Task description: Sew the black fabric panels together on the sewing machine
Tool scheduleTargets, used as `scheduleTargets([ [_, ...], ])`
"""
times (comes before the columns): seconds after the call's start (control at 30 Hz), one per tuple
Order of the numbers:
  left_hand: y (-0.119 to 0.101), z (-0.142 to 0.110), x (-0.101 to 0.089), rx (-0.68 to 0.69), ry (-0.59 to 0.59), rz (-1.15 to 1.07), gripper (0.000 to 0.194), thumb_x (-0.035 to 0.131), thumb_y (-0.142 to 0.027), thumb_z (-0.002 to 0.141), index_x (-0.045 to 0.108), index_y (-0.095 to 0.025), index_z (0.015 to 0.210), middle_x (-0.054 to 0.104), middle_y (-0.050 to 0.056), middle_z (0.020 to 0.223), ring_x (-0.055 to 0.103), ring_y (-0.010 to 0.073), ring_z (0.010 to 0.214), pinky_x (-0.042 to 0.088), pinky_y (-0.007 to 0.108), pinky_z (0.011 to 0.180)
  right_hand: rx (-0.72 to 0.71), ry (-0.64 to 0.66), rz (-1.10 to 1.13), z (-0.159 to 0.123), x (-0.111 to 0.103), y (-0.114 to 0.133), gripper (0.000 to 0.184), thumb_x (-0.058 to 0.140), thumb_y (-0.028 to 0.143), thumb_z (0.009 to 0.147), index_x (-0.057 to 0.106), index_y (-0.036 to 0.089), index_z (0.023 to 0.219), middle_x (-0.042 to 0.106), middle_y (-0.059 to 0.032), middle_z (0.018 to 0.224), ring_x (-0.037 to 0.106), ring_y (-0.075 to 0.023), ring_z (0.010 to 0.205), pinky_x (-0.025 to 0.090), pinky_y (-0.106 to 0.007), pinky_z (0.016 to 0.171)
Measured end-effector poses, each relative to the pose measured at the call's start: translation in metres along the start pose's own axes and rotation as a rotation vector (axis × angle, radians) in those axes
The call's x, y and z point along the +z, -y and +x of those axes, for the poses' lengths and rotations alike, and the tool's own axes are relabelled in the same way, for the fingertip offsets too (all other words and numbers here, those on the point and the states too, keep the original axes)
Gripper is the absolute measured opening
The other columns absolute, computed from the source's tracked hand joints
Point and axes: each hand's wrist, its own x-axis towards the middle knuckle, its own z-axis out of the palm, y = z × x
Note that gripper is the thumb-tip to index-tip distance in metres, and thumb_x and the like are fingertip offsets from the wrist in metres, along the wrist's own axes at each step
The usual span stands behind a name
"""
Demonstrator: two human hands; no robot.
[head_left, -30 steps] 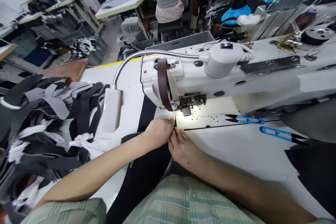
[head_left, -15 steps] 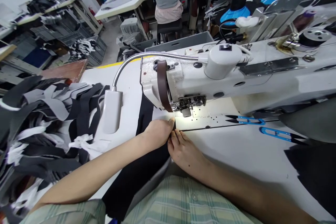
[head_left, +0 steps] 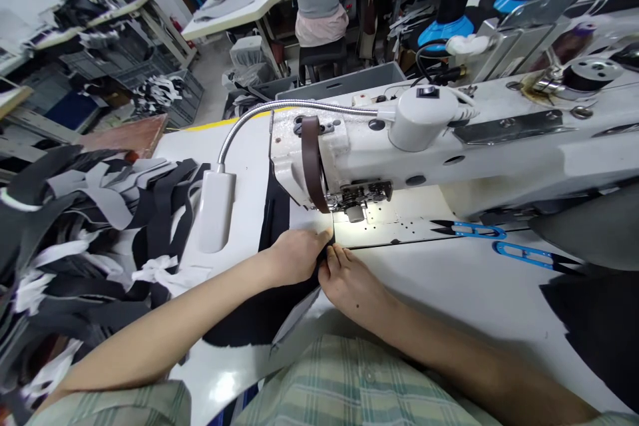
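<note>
Your left hand point(head_left: 297, 256) is resting on the black fabric point(head_left: 249, 316) and your right hand point(head_left: 349, 279) is touching its edge, close together; I cannot tell whether either is pinching. The fabric is lying on the counter point(head_left: 424, 293), at the sewing machine's point(head_left: 354, 153) left end. Blue snips point(head_left: 479, 235) are lying on the machine's near side.

There is room to pass over the bench point(head_left: 429, 293) between the right forearm point(head_left: 449, 349) and the nearer blue thread snips point(head_left: 529, 250). Ahead, the sewing machine point(head_left: 367, 153) blocks the way — only a low gap runs beneath its arm. On the left, a narrow lane separates lamp head point(head_left: 218, 213) from machine, with the gooseneck point(head_left: 299, 102) arching across and heaped fabric strips point(head_left: 117, 200) past the lamp.
</note>
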Motion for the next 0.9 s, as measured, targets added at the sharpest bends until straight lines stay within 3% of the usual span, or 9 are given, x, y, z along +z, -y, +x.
scheduleTargets([
  [0.1,0.005,0.002,0.004,0.004,-0.001,-0.021,0.049,0.046,-0.014,0.08,0.043,-0.013,0.13,0.067,0.013,0.1,0.064,0.0254,0.092,0.051,0.033,0.075,0.005,0.034,0.039,0.003,-0.004,-0.005,0.017,0.048,0.002,0.082,0.064,0.006,0.085,0.069,-0.0242,0.097,0.068,-0.0273,0.093,0.052,-0.036,0.086],
  [0.33,0.007,-0.001,0.001,0.029,0.031,-0.011,0.059,0.046,-0.014,0.082,0.034,-0.01,0.139,0.062,0.015,0.105,0.063,0.026,0.095,0.05,0.034,0.08,0.059,0.198,0.267,0.007,-0.025,-0.016,0.02,0.047,-0.002,0.076,0.057,0.015,0.079,0.066,-0.0099,0.074,0.066,-0.0221,0.072,0.054,-0.032,0.07],
  [0.43,0.006,-0.002,-0.001,0.01,0.036,0.006,0.059,0.045,-0.015,0.082,0.033,-0.011,0.14,0.062,0.014,0.105,0.063,0.0254,0.095,0.05,0.033,0.08,0.071,0.169,0.252,0.006,-0.024,-0.016,0.02,0.046,-0.002,0.077,0.059,0.014,0.079,0.068,-0.012,0.078,0.067,-0.0227,0.077,0.054,-0.033,0.076],
  [0.57,0.007,-0.001,-0.001,-0.004,-0.016,0.006,0.057,0.042,-0.01,0.08,0.038,-0.014,0.137,0.062,0.013,0.108,0.062,0.0232,0.097,0.051,0.032,0.081,0.045,0.089,0.17,0.002,-0.013,-0.014,0.02,0.048,0.0,0.078,0.065,0.009,0.083,0.069,-0.0199,0.099,0.067,-0.026,0.094,0.053,-0.034,0.085],
  [0.77,0.007,0.005,-0.003,-0.036,-0.069,0.011,0.052,0.039,-0.005,0.08,0.046,-0.012,0.131,0.063,0.013,0.108,0.063,0.0215,0.093,0.051,0.031,0.08,-0.002,0.038,0.047,-0.002,0.0,-0.01,0.024,0.054,0.005,0.079,0.069,0.003,0.097,0.067,-0.0239,0.106,0.066,-0.029,0.099,0.054,-0.035,0.085],
  [0.9,0.002,0.011,-0.003,-0.043,-0.11,0.0,0.035,0.035,-0.007,0.084,0.056,-0.01,0.113,0.064,0.012,0.095,0.063,0.0211,0.086,0.051,0.029,0.073,0.045,0.015,-0.009,0.001,0.005,-0.005,0.027,0.052,0.004,0.081,0.068,0.002,0.102,0.067,-0.024,0.106,0.066,-0.0278,0.099,0.055,-0.034,0.082],
])
